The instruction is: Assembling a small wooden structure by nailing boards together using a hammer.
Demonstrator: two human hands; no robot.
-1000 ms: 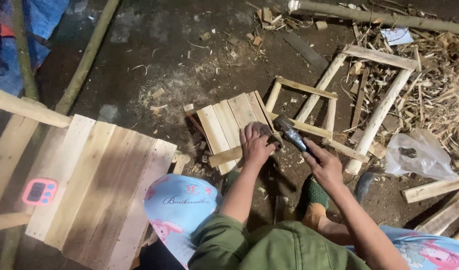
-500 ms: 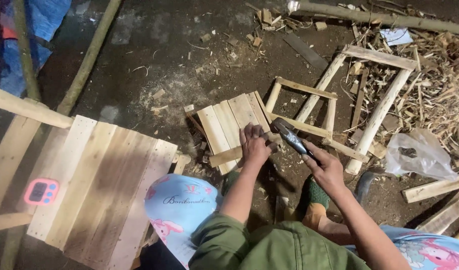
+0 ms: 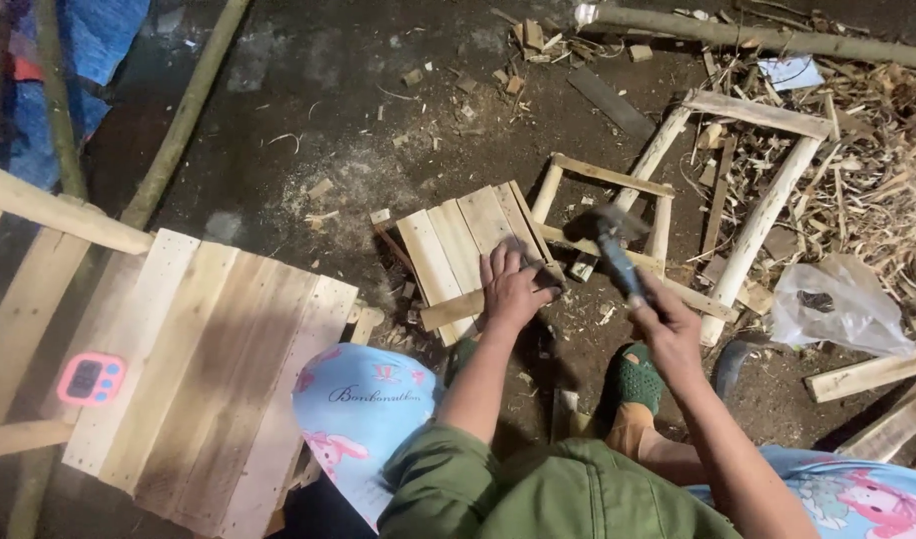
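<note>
Your hammer (image 3: pixel 618 255) head is a blur in the middle of the frame, so you cannot make out its shape well. Your arms are cut off at the bottom edge, and your green shoe (image 3: pixel 640 377) peeks out between them. Your right hand (image 3: pixel 670 329) is clenched around the hammer handle, with the head up and to the left of your fist, above the small ladder-like wood frame (image 3: pixel 608 215). Your left hand (image 3: pixel 513 284) lies flat, fingers spread, pressing on the lower right edge of the small slat panel (image 3: pixel 458 250); it grasps nothing. The panel lies on the dirt floor (image 3: pixel 328 120) in the middle of the frame, just left of the hammer, and it shows about five slats side by side. There is one hammer, and two hands. One big slat board (image 3: pixel 209 369) fills the lower left, with one pink timer (image 3: pixel 91 378) on it. One clear plastic bag (image 3: pixel 837 304) lies at the right, near a pile of wood shavings (image 3: pixel 877 170).
</note>
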